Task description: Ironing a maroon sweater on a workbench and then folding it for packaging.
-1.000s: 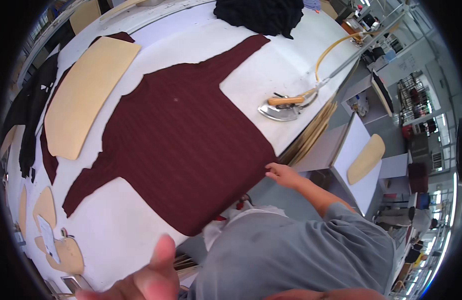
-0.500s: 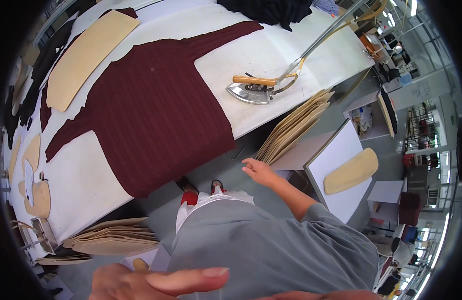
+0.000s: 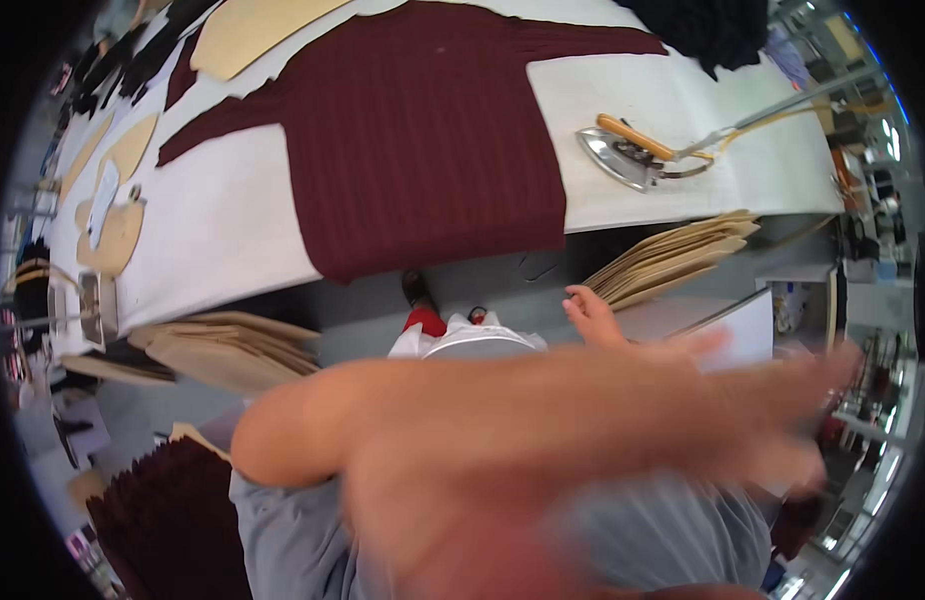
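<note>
A dark maroon knitted sweater (image 3: 423, 150) lies spread on the white table (image 3: 218, 215), its sleeves out to both sides and its hem at the front edge. Very large and blurred, my left hand (image 3: 583, 420) crosses the view close up, its fingers stretched toward the right; it hides much of my body. My right hand (image 3: 593, 315) hangs low beside a stack of tan boards (image 3: 678, 260), fingers loosely apart, with nothing seen in them. To the right of the sweater rests an iron (image 3: 628, 155) with a wooden handle, attached to a hose and rod.
Tan shaped boards (image 3: 258, 40) lie at the far left, along with dark garments (image 3: 168, 45). Dark cloth (image 3: 703, 30) is heaped at the far right. Another board stack (image 3: 223, 345) sticks out below the table's front left. Maroon knitwear (image 3: 173, 520) is piled at lower left.
My left hand has swept up and to the right across the view. The view has turned, so the table and sweater sit higher and further right. The sweater and iron keep their places on the table.
</note>
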`<state>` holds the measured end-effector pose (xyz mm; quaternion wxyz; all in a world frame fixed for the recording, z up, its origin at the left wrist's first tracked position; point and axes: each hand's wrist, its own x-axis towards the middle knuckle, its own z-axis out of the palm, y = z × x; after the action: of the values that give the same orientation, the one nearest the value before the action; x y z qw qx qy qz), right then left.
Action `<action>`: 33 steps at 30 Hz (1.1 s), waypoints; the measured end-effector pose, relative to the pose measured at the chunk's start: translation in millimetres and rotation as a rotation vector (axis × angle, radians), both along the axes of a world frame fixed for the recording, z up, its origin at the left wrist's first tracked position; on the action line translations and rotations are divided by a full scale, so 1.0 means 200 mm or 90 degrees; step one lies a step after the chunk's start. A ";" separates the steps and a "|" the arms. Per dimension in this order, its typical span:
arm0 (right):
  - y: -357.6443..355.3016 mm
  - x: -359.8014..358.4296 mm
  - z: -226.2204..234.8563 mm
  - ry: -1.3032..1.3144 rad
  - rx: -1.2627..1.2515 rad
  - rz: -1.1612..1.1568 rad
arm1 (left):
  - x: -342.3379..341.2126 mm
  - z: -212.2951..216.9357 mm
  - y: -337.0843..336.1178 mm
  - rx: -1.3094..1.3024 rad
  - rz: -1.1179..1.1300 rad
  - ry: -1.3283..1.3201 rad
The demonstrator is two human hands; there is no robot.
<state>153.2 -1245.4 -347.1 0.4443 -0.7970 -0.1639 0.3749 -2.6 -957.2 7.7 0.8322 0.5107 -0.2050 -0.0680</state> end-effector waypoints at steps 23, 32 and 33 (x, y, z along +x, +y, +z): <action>0.74 -0.12 -0.27 0.562 0.326 -0.316 | -0.38 -2.09 0.13 -0.716 0.663 0.477; 0.75 -0.14 -0.05 0.273 0.053 -0.017 | -0.62 -1.97 0.20 -0.128 0.792 0.747; 0.76 -0.10 -0.04 0.209 0.019 0.020 | -0.62 -1.97 0.22 0.012 0.800 0.782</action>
<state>132.5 -1093.9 -355.8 0.4709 -0.7155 -0.1070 0.5048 -126.4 -913.9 -386.8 0.6748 0.4089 0.5986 0.1387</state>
